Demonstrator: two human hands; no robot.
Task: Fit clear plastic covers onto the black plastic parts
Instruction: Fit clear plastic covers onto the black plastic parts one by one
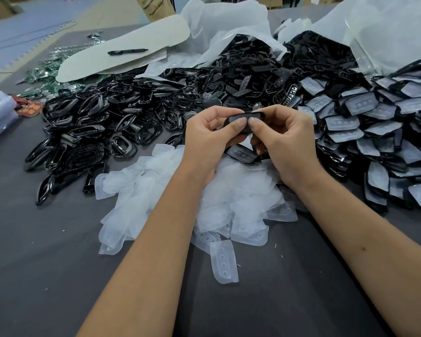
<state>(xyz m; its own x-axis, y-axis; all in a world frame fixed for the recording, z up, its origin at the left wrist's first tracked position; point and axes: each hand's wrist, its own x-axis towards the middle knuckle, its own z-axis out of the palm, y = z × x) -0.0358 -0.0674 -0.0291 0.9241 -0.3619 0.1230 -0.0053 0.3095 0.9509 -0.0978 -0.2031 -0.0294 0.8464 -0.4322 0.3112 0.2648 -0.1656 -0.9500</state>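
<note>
i see both hands raised together over the middle of the table (46, 251), pinching one black part (247, 116) between them. the left hand (210, 135) curls its fingers round the part's left end, thumb pressed on the pale cover (236, 120) seated in the frame. the right hand (284, 139) grips the right end, thumb beside the left thumb, almost touching. just below the hands lies a heap of loose clear covers (170, 198), spilling toward the near edge. a pile of bare black frames (90, 132) sits toward the left edge. finished parts with covers fitted (374, 132) are stacked along the right edge. at the far edge, plastic bags (229, 27) spill more black pieces, and a pen (128, 51) rests on a white sheet (131, 45) at the far left
</note>
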